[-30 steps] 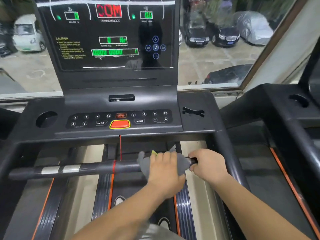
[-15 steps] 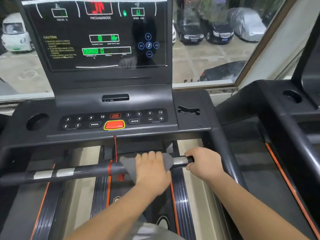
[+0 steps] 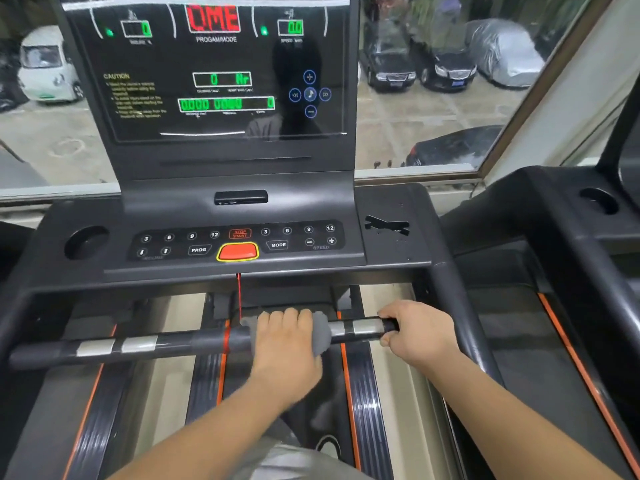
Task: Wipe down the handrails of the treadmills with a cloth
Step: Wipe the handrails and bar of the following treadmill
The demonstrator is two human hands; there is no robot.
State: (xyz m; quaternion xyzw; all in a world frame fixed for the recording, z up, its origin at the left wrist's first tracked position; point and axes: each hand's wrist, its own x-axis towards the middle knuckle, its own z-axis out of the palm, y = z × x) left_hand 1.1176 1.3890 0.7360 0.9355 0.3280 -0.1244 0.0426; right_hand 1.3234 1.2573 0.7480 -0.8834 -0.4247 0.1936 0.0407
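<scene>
The grey cloth [image 3: 321, 332] sits just right of the frame's centre, draped over the black handrail [image 3: 180, 344] that crosses the lower middle of the frame. My left hand [image 3: 285, 344] lies on top of it with the fingers curled over the bar's far side, gripping cloth and bar together. Cloth pokes out on both sides of the hand. My right hand [image 3: 420, 336] is wrapped round the bar's right end, thumb underneath, just beside the side arm [image 3: 460, 327].

Between my hands a short stretch of bar with silver bands [image 3: 356, 328] shows bare. Left of the cloth the bar runs open past a red ring [image 3: 227, 338] toward the left edge. A red cord [image 3: 239, 296] hangs from the console [image 3: 391, 261] down to the cloth's left edge; I can't tell whether they touch. A gap separates the bar from the console's lip above it.

At the console's left end a round cup well [image 3: 86, 242] is dark inside, and I can't tell what it holds. A second well [image 3: 599, 201] sits in the neighbouring treadmill [image 3: 554, 209] at the upper right.
</scene>
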